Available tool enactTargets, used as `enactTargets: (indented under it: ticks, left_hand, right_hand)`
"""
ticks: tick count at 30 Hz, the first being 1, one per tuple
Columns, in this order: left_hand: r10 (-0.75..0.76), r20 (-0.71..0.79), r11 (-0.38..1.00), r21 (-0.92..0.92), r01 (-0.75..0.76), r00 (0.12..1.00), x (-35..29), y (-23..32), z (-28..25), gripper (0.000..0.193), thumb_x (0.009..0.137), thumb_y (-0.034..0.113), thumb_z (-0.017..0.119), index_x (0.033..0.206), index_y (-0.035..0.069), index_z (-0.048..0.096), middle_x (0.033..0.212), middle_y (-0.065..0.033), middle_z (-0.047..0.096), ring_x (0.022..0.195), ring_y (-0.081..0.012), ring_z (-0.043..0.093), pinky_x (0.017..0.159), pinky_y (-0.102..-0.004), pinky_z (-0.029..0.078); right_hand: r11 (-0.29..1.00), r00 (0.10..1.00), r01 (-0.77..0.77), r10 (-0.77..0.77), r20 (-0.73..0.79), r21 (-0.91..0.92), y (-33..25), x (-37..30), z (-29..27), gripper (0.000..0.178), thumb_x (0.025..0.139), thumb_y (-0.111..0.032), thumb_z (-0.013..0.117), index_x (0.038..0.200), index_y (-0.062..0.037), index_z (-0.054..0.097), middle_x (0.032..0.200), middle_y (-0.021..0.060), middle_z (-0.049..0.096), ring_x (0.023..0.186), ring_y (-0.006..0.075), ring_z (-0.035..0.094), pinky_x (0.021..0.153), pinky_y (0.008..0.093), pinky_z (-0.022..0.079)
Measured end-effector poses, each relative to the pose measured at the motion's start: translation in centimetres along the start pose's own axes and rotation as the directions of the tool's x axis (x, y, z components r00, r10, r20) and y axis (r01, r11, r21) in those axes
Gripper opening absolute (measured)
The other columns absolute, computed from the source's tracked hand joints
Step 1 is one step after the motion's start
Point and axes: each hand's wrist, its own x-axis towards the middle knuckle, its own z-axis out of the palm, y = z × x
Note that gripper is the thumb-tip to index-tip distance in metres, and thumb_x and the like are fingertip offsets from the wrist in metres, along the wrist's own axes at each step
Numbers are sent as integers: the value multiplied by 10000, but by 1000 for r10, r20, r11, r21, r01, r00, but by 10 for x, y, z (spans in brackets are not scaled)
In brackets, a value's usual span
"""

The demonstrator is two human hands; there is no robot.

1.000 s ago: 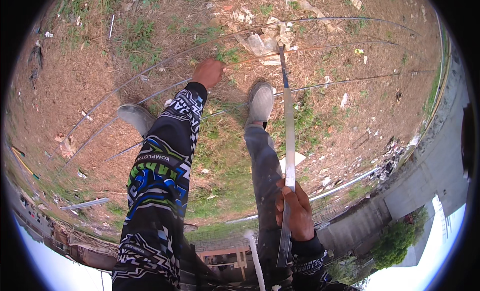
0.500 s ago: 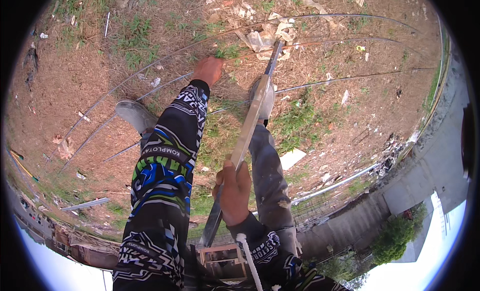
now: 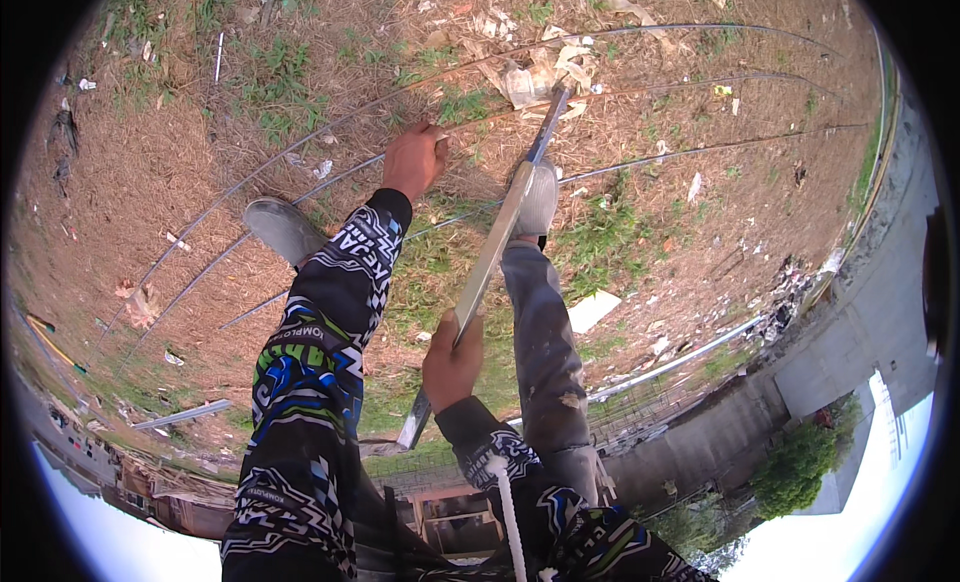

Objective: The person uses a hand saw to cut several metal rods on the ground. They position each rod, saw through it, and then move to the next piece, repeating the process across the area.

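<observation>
Three long thin steel rods curve across the dry ground. My left hand [image 3: 414, 160] is closed at the middle steel rod [image 3: 340, 176], its fingers curled around it; the fingertips are partly hidden. My right hand [image 3: 453, 367] grips a long, straight, narrow metal bar [image 3: 497, 239] near its lower end. The bar is light tan along its middle and dark toward both ends. It slants up and away to the right, passing over my right shoe [image 3: 538, 200]. Its far end lies over the middle rod, beside crumpled tan paper [image 3: 530, 86].
My left shoe [image 3: 280, 229] stands by the rods. Scraps of litter, grass tufts and a pale flat sheet [image 3: 594, 311] dot the ground. A light pipe [image 3: 680, 360] lies to the right, near a concrete strip [image 3: 690, 447]. A white cord [image 3: 510, 517] hangs in front of me.
My left hand has shifted slightly down and toward me, still at the rod. My right hand and the bar's near end have moved a little left and up.
</observation>
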Motion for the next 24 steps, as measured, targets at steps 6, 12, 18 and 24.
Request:
enactTargets:
  ticks: [6,12,18,24]
  left_hand:
    - [24,-82,993,115,-14,996,-37,-62,-18,271,867,187,592,1082,27,631,1046,-182,633,979,-373,602,836,-456,508]
    - [-18,-11,991,133,19,1000,-39,-72,-30,300,878,203,602,1121,27,616,1076,-192,626,985,-388,599,850,-467,498]
    - [-101,-16,981,163,102,995,-38,-55,-23,291,889,210,603,1124,38,621,1047,-189,627,981,-386,597,857,-470,492]
    - [41,4,982,186,-41,999,-10,9,6,301,863,166,606,1141,52,614,1074,-168,618,1017,-343,586,871,-462,486]
  right_hand:
    - [995,995,-97,97,-38,-17,24,0,42,284,985,-295,494,1051,-20,470,752,188,580,658,345,591,608,434,459]
    - [991,991,-121,118,-59,-61,44,9,65,304,971,-262,507,1096,-3,407,761,272,631,702,484,621,598,531,462]
    - [796,819,-510,334,467,325,-60,27,-112,279,983,-319,547,945,-47,498,661,6,493,492,101,486,416,259,376]
    - [576,771,-599,225,596,557,-104,46,-273,321,1031,-348,425,1064,-39,504,632,-15,420,433,87,405,394,241,355]
